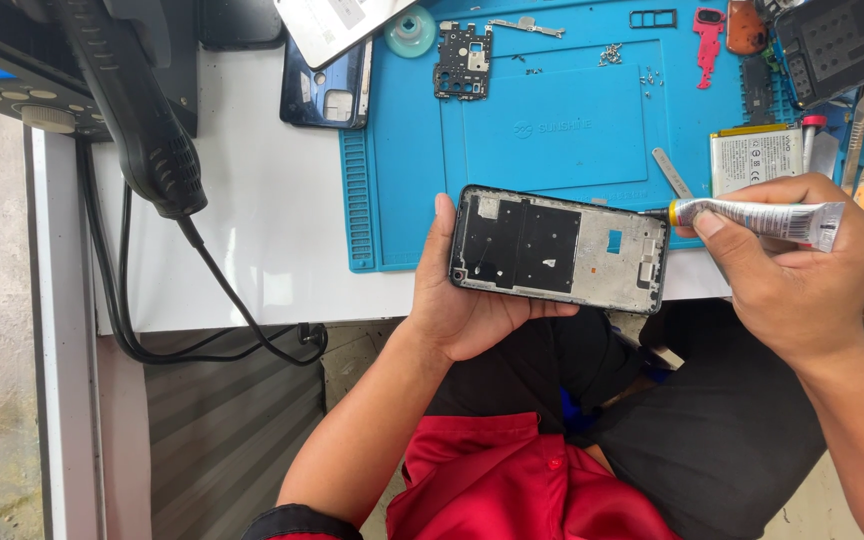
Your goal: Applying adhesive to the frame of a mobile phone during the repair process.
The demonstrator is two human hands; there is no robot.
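Observation:
My left hand (457, 305) cradles an opened phone frame (560, 248) from below, its bare inner side facing up, held level over the table's front edge. My right hand (787, 275) grips a small silver glue tube (762, 218) with a yellow collar. The tube's tip touches the frame's upper right corner.
A blue repair mat (572, 130) covers the white table (252, 220) and carries a circuit board (463, 60), loose screws (610, 54), a flat battery (755, 157), a red plastic part (708, 40) and tools. A black hot-air handle (137, 110) with its cable hangs at the left. A dark blue phone back cover (327, 90) lies beside the mat.

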